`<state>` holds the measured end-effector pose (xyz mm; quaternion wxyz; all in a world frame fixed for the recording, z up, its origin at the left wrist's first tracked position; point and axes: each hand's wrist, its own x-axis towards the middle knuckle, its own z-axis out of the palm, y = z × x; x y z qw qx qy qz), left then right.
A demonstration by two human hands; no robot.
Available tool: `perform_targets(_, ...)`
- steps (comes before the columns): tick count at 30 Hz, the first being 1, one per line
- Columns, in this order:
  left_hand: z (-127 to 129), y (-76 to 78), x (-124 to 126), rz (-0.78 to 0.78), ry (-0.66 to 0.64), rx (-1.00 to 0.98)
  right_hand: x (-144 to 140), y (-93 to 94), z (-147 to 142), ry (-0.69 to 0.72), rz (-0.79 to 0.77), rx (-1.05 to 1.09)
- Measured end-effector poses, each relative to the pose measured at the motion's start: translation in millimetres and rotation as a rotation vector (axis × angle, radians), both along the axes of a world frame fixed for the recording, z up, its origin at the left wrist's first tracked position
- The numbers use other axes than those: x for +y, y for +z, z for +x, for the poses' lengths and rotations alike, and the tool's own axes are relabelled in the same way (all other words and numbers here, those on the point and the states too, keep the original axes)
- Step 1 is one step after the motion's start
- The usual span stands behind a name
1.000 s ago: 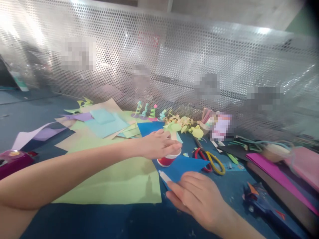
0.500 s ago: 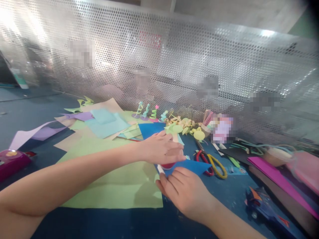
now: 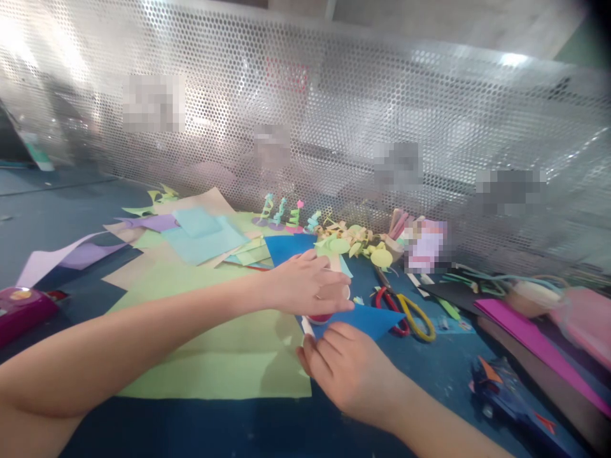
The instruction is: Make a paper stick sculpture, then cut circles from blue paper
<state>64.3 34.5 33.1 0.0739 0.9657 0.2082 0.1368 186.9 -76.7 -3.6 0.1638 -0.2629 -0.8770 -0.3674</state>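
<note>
My left hand (image 3: pixel 310 283) lies over a round red-and-white object (image 3: pixel 319 317), its fingers holding that object down on a blue sheet of paper (image 3: pixel 367 321). Most of the round object is hidden by the hand, so its kind is unclear. Just in front, my right hand (image 3: pixel 351 366) is closed in a pinch around a slim white-ended, pen-like thing (image 3: pixel 307 326). That white end stands close to the round object's near edge. Under my left forearm spreads a large light green sheet (image 3: pixel 214 372).
Red-and-yellow-handled scissors (image 3: pixel 416 318) lie right of the blue paper. Farther right are a toy car (image 3: pixel 510 401) and a magenta sheet (image 3: pixel 534 343). A magenta tape dispenser (image 3: pixel 26 312) sits left. Behind stand small paper spirals (image 3: pixel 294 219) and a perforated metal screen (image 3: pixel 305 127).
My right hand has shifted very slightly left with the white-ended thing. The left hand stays on the round object, almost unmoved.
</note>
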Motion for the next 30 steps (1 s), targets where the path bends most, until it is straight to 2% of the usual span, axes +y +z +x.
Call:
perform_targets(8, 0, -2.0, 1, 0.066, -0.048, -0.016, -9, -0.9, 16, 0.026, -0.029, 0.005)
perform_targets(13, 1, -3.9, 3, 0.219, -0.17, -0.008, -10, -2.0, 29, 0.027, -0.067, 0.038)
perform_targets(16, 1, -2.6, 2, 0.201, -0.109, -0.009, -8, 0.0, 39, 0.037, -0.12, 0.08)
perform_targets(19, 2, 0.0, -1, 0.156, -0.063, -0.004, -5, 3.5, 48, 0.053, -0.181, 0.162)
perform_targets(22, 3, 0.9, -1, 0.173, -0.085, -0.006, -2, 5.9, 55, 0.036, -0.269, 0.266)
perform_targets(30, 2, -7.3, 5, 0.403, -0.189, 0.024, -2, 2.1, 73, -0.11, -0.498, 0.563)
